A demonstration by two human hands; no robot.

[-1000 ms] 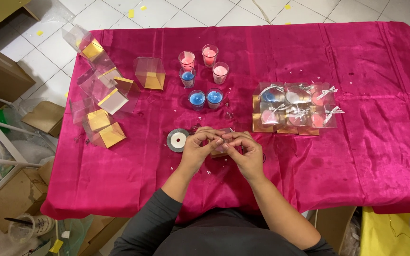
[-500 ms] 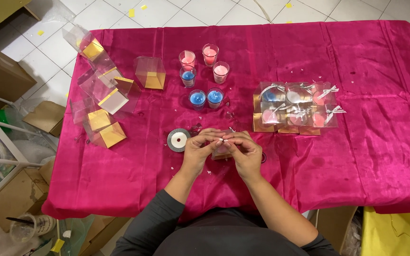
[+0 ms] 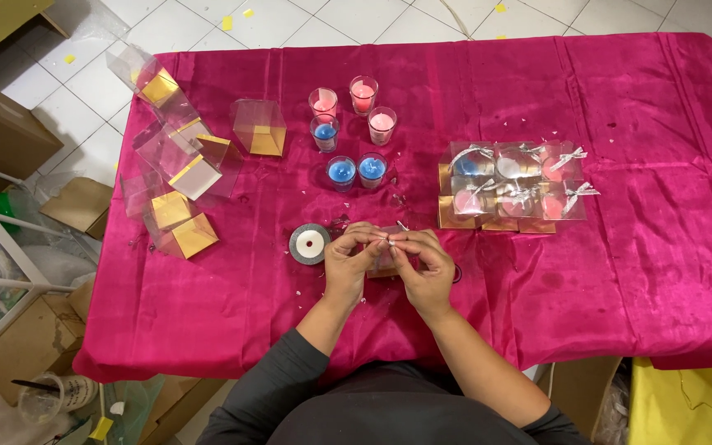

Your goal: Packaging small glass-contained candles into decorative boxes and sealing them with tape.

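Note:
Both hands meet at the near middle of a table under a magenta cloth (image 3: 636, 272). My left hand (image 3: 349, 262) and my right hand (image 3: 427, 265) pinch a thin silver ribbon (image 3: 390, 240) on top of a small clear box (image 3: 383, 262), which they mostly hide. A spool of silver ribbon (image 3: 309, 244) lies flat just left of my left hand. Beyond the hands stand several small glass candles, pink ones (image 3: 363, 93) and blue ones (image 3: 341, 171).
Several finished clear boxes with silver bows (image 3: 511, 188) are grouped right of centre. Empty clear boxes with gold bases (image 3: 183, 175) lie scattered at the left end. Cardboard boxes (image 3: 2, 132) and a white rack sit on the tiled floor to the left.
My fingers have shifted slightly on the ribbon above the small box; the hands stay in the same place. Nothing else on the table has moved.

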